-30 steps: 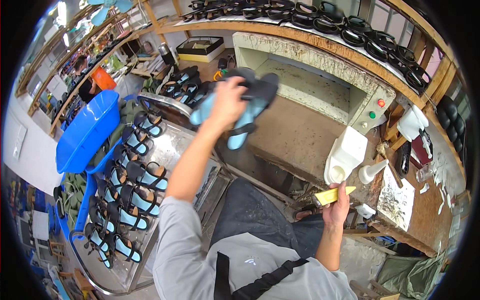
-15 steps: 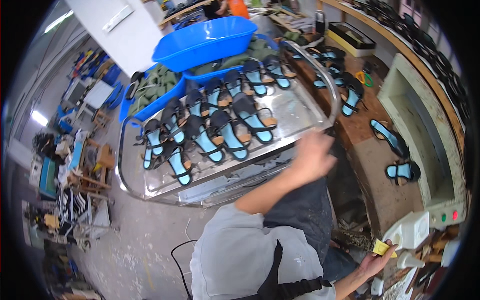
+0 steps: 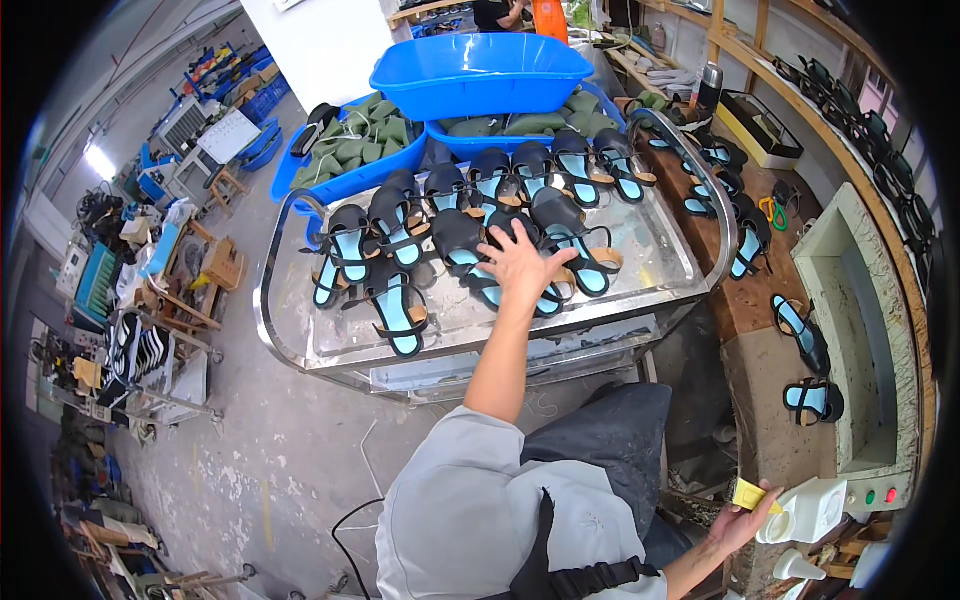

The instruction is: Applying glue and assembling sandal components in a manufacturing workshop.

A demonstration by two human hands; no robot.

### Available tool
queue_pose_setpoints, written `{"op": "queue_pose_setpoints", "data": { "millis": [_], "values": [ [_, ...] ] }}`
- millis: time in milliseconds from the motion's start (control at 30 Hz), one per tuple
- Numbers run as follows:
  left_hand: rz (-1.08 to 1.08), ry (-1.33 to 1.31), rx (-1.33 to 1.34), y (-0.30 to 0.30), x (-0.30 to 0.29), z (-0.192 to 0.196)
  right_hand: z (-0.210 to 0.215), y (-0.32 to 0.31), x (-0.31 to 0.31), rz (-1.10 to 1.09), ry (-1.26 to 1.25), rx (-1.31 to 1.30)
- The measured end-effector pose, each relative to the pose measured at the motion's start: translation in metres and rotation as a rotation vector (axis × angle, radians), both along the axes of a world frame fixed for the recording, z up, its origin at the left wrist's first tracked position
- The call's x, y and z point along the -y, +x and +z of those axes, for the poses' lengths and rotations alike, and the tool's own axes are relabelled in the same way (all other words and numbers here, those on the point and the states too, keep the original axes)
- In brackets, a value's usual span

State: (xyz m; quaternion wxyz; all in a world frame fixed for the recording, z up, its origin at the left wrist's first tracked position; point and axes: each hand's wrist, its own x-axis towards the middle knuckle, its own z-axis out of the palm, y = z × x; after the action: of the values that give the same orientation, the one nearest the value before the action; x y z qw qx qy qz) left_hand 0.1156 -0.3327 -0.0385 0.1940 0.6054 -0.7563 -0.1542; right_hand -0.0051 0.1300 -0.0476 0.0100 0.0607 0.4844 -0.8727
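The left hand [image 3: 522,262] has been brought down since half a second ago, fingers spread on a blue-lined black sandal [image 3: 470,250] on the steel tray [image 3: 655,240], loads still unpicked, while a yellow piece [image 3: 748,495] is pinched by the right hand [image 3: 738,520].

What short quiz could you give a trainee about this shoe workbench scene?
1. True or false: the left hand is spread over the sandals on the metal tray.
2. What does the right hand hold? A) a small yellow piece B) a red hammer C) a blue tub
3. Fill in: the insoles of the sandals on the tray are light ____.

Key: 1 true. 2 A: a small yellow piece, held beside a white plastic container. 3 blue; the straps are black. The blue tub sits at the tray's far side, apart from both hands.
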Motion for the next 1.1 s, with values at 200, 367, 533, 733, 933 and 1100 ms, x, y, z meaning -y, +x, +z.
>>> {"op": "queue_pose_setpoints", "data": {
  "millis": [200,367,533,733,933,1100],
  "values": [
    [0.189,-0.174,0.130,-0.005,0.025,-0.016,-0.003,0.004,-0.008,0.013,0.016,-0.035],
    [0.163,-0.261,0.067,0.021,0.032,-0.017,-0.008,0.001,-0.015,0.030,0.002,-0.046],
    [0.097,-0.370,-0.202,0.046,0.024,-0.006,0.000,0.003,-0.010,-0.012,0.011,-0.027],
    [-0.009,0.027,0.017,0.047,0.011,0.004,0.007,0.008,-0.004,-0.002,0.020,-0.010],
    [-0.114,0.114,-0.009,0.002,-0.018,0.014,0.006,0.002,-0.002,0.001,0.022,-0.009],
    [0.011,-0.044,0.049,-0.032,0.001,0.017,0.001,-0.007,-0.003,0.017,0.032,0.005]
  ]
}}
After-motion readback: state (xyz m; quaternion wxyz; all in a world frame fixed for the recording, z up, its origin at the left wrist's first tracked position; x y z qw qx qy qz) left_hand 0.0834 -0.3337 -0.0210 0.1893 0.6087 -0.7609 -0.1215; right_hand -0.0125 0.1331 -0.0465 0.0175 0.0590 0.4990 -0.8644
